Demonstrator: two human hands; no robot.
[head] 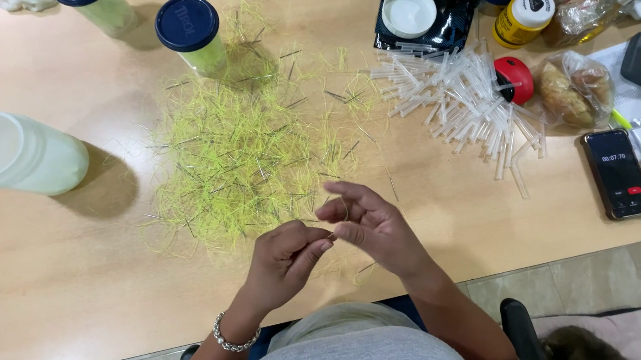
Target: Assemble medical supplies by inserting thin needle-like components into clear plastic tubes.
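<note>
Just below the heap of yellow-green threads [249, 150] on the wooden table [53, 272], both hands are held together. A thin strand [315, 220] is pinched by the curled left hand [287, 257] — a beaded bracelet [233, 341] is worn at its wrist — and its other end is gripped by the right hand [369, 225], fingers loosely spread. Right of the heap, clear plastic tubes [461, 100] are piled; left of it, a white jar [14, 152] lies on its side.

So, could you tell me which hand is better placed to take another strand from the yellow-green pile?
Probably the left hand: it lies nearest the yellow-green thread pile.
</note>
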